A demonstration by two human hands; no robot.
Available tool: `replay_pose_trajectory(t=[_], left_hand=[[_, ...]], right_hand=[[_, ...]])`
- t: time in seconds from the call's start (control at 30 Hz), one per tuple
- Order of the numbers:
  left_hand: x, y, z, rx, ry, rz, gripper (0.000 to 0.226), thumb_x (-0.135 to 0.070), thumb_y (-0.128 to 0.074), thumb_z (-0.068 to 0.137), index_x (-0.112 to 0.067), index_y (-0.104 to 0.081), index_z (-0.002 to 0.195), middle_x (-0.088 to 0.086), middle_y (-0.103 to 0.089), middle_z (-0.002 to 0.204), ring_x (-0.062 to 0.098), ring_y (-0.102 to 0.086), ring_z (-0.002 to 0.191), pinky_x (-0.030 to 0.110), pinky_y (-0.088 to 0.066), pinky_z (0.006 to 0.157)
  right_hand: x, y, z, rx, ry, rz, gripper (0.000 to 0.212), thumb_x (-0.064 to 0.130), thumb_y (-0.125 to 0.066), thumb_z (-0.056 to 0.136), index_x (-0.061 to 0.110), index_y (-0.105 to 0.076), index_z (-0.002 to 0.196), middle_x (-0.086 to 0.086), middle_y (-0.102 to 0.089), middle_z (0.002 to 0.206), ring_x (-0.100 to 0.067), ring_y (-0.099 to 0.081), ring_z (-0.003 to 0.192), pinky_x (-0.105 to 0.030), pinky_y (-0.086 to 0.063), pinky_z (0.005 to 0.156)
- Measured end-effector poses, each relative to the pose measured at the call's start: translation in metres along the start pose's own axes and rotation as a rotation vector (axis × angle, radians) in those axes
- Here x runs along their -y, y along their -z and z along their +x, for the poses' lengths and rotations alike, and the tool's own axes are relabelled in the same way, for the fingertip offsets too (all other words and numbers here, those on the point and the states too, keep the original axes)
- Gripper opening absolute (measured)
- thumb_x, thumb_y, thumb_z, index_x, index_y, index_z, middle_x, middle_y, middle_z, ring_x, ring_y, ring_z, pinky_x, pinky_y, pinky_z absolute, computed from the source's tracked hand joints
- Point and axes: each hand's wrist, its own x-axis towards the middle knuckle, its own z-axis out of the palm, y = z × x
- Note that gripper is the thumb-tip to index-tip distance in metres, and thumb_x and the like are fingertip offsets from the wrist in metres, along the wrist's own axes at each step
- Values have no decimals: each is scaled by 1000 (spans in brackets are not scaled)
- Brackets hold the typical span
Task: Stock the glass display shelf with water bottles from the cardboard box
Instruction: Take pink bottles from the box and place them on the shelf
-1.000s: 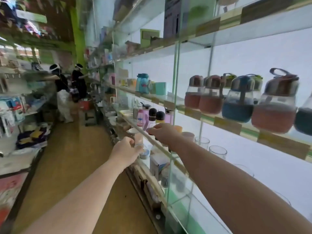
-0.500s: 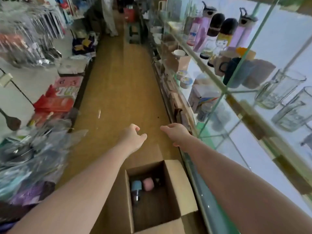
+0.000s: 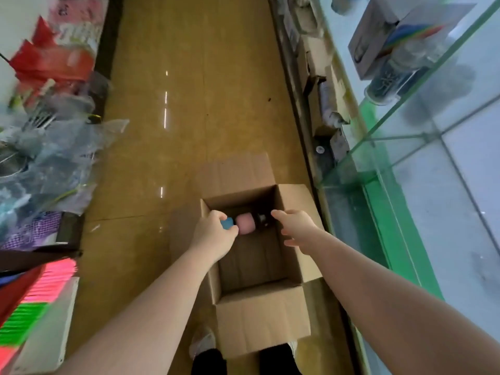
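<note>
Brown shop floor (image 3: 167, 147) carries an open cardboard box (image 3: 290, 234) beside the glass display shelf (image 3: 392, 147); inside lie a blue bottle (image 3: 226, 222) and a pink bottle (image 3: 244, 224). Left hand (image 3: 213, 234) curls onto the blue bottle; right hand (image 3: 295, 226) hovers spread, grasping nothing.

Both hands now down in cardboard box (image 3: 290, 209), left hand (image 3: 213, 234) w/ fingers (image 3: 216, 216) on blue bottle (image 3: 227, 222).

Both arms out fwd & down; left hand (image 3: 215, 234) curled, right hand (image 3: 296, 226) fingers loosely spread.
</note>
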Motion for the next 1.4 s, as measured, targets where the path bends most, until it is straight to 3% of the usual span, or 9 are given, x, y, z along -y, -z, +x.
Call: replay_pose_trajectory(t=[0.1,0.3,0.4,0.73,0.93,1.13,1.27,1.4], left_hand=[[19,-33,46,10,-16,-4,43,-28,-55,91,-15,-46,131,7,-49,131,23,-51,115,24,-37,82],[77,-116,154,7,-64,15,44,-27,-55,90,-15,-45,131,9,-47,131,25,-50,114,25,-37,83],[110,-164,207,1,-79,13,46,-25,-57,89,-15,-44,132,10,-45,132,26,-50,115,30,-41,91],[173,-272,350,3,-277,301,66,-29,-61,86,-18,-30,143,10,-32,143,29,-36,130,36,-35,104],[173,-302,388,46,-310,449,85,-34,-70,79,-19,-21,147,9,-25,149,31,-25,138,41,-29,110],[175,-310,397,29,-302,486,94,-28,-81,69,-15,-21,141,14,-33,144,34,-31,134,41,-33,106],[181,-314,397,-27,-310,590,111,-36,-82,65,-12,-11,146,16,-30,146,34,-31,134,41,-32,108],[184,-318,393,-126,-289,661,106,-46,-81,62,-3,-23,140,16,-37,137,31,-37,127,37,-36,102]], right_hand=[[-22,-18,52,-9,-50,95,51,34,-54,94,12,-43,139,-8,-49,136,-27,-48,124,-40,-49,95],[-83,-69,183,-33,-128,218,44,32,-54,94,10,-47,132,-11,-52,129,-26,-52,116,-39,-51,90],[-118,-99,251,-50,-177,299,46,32,-54,94,10,-45,133,-11,-50,132,-25,-53,116,-40,-51,88],[-182,-153,412,-38,-217,643,58,35,-54,94,16,-32,145,-13,-41,144,-31,-47,126,-48,-42,103],[-189,-153,440,17,-194,715,55,35,-54,94,17,-36,142,-15,-42,143,-33,-43,130,-48,-37,105],[-192,-148,446,74,-184,770,54,34,-52,95,15,-35,143,-17,-39,145,-33,-38,133,-46,-34,107],[-194,-154,445,91,-180,827,57,33,-55,93,16,-34,144,-16,-36,148,-33,-36,135,-47,-33,108],[-195,-161,440,155,-169,903,51,35,-52,94,17,-39,140,-16,-42,143,-33,-42,130,-46,-39,100]])
